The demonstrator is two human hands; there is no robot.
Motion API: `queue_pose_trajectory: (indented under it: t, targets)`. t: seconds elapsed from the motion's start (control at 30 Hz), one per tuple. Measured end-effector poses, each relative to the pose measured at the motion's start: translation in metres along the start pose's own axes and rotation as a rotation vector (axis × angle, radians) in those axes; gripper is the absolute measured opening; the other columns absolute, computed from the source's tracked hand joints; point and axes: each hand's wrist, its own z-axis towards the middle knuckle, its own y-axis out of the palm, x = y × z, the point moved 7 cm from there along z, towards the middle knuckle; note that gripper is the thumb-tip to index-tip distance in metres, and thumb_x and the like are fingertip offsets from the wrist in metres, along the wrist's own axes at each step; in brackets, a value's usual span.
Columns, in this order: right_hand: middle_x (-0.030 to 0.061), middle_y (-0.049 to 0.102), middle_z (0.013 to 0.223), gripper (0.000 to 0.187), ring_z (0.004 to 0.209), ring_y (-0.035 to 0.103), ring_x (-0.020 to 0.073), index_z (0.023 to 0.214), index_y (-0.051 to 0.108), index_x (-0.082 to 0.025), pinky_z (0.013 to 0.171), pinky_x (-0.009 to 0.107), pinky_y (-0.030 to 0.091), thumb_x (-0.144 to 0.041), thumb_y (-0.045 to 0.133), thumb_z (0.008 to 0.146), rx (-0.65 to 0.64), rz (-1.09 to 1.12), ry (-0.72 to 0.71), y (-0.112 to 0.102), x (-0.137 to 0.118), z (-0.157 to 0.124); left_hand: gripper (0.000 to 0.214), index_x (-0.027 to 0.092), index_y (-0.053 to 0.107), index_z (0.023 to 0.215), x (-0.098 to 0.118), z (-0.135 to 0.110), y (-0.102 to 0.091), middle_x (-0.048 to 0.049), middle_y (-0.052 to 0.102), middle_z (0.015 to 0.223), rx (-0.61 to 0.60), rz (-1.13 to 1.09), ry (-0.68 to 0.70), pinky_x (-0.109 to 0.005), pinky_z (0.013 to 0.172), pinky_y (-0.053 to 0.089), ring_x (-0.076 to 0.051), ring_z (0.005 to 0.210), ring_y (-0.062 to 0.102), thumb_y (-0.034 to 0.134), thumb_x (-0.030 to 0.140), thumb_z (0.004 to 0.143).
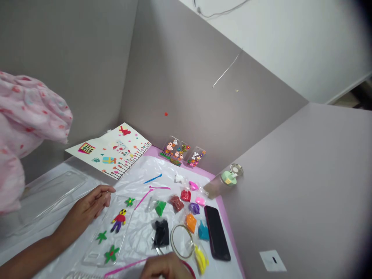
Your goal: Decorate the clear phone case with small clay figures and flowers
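Observation:
My left hand is beside the upper left edge of a clear phone case, fingers loosely stretched with nothing seen in them. On the case are a clay figure with a yellow head, red top and purple legs, and green clay flowers. At the bottom edge my right hand is curled, partly cut off; what its fingers hold, if anything, is hidden. A pink modelling tool lies just left of it. Scissor blades and a red loop show around it.
Several bagged clay pieces, including black and yellow, lie around a tape roll. A dark phone is at right. Decorated cases lean on the wall. A drawing book stands behind; pink patterned cloth is at left.

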Motion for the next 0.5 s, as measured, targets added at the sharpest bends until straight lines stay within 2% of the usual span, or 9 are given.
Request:
queue_pose_trajectory:
  t: [0.03, 0.1, 0.13, 0.2, 0.23, 0.3, 0.37, 0.5]
  targets:
    - [0.0042, 0.070, 0.078, 0.055, 0.071, 0.068, 0.0183, 0.092, 0.077, -0.023, 0.067, 0.025, 0.056, -0.076, 0.062, 0.095, 0.050, 0.024, 0.017, -0.005, 0.002, 0.003, 0.062, 0.026, 0.069, 0.109, 0.000, 0.000, 0.000, 0.0040, 0.061, 0.072, 0.002, -0.002, 0.000, -0.025, 0.050, 0.042, -0.014, 0.053, 0.049, 0.063, 0.084, 0.089]
    - [0.0064, 0.073, 0.080, 0.055, 0.070, 0.068, 0.0170, 0.087, 0.076, -0.018, 0.068, 0.024, 0.055, -0.068, 0.057, 0.100, 0.250, -0.007, 0.061, -0.031, 0.010, 0.000, 0.067, 0.025, 0.069, 0.108, 0.000, 0.000, 0.000, 0.0040, 0.061, 0.072, 0.001, -0.008, -0.003, -0.026, 0.051, 0.043, -0.014, 0.053, 0.049, 0.062, 0.088, 0.087]
    - [0.0075, 0.075, 0.081, 0.052, 0.071, 0.069, 0.0178, 0.086, 0.076, -0.017, 0.069, 0.024, 0.055, -0.062, 0.057, 0.102, 0.367, -0.089, 0.086, -0.050, 0.014, -0.006, 0.069, 0.024, 0.068, 0.108, 0.000, 0.000, 0.001, 0.0040, 0.061, 0.072, -0.003, -0.012, -0.008, -0.026, 0.051, 0.043, -0.014, 0.053, 0.049, 0.061, 0.089, 0.087]
    - [0.0081, 0.078, 0.086, 0.039, 0.076, 0.072, 0.0203, 0.093, 0.079, -0.018, 0.073, 0.026, 0.056, -0.045, 0.052, 0.105, 0.616, -0.421, 0.116, -0.091, 0.017, -0.019, 0.070, 0.024, 0.066, 0.108, -0.001, 0.001, 0.001, 0.0042, 0.060, 0.073, -0.013, -0.019, -0.018, -0.026, 0.052, 0.042, -0.014, 0.053, 0.048, 0.060, 0.090, 0.087]
    - [0.0098, 0.080, 0.094, 0.033, 0.085, 0.075, 0.0229, 0.099, 0.080, -0.018, 0.082, 0.029, 0.057, -0.036, 0.053, 0.104, 0.683, -0.487, 0.149, -0.108, 0.021, -0.024, 0.069, 0.024, 0.065, 0.108, -0.001, 0.002, 0.001, 0.0044, 0.060, 0.073, -0.020, -0.022, -0.021, -0.026, 0.052, 0.042, -0.014, 0.053, 0.048, 0.060, 0.090, 0.087]
    - [0.0144, 0.080, 0.116, 0.034, 0.108, 0.075, 0.0286, 0.112, 0.081, -0.018, 0.096, 0.035, 0.056, -0.026, 0.049, 0.103, 0.772, -0.574, 0.212, -0.139, 0.030, -0.027, 0.066, 0.024, 0.064, 0.108, -0.001, 0.002, 0.002, 0.0045, 0.059, 0.074, -0.032, -0.029, -0.024, -0.025, 0.052, 0.041, -0.014, 0.054, 0.048, 0.060, 0.087, 0.089]
    - [0.0182, 0.074, 0.134, 0.038, 0.128, 0.068, 0.0329, 0.125, 0.078, -0.015, 0.108, 0.040, 0.052, -0.016, 0.048, 0.101, 0.814, -0.658, 0.264, -0.161, 0.037, -0.022, 0.063, 0.024, 0.063, 0.108, 0.000, 0.002, 0.003, 0.0045, 0.059, 0.075, -0.040, -0.034, -0.023, -0.025, 0.051, 0.040, -0.014, 0.054, 0.048, 0.061, 0.084, 0.090]
    - [0.0167, 0.072, 0.141, 0.050, 0.134, 0.065, 0.0310, 0.133, 0.074, -0.015, 0.111, 0.037, 0.050, 0.000, 0.053, 0.091, 0.769, -0.767, 0.334, -0.175, 0.052, -0.002, 0.055, 0.023, 0.064, 0.109, 0.003, -0.001, 0.005, 0.0047, 0.059, 0.075, -0.050, -0.035, -0.011, -0.025, 0.052, 0.040, -0.013, 0.054, 0.048, 0.063, 0.076, 0.092]
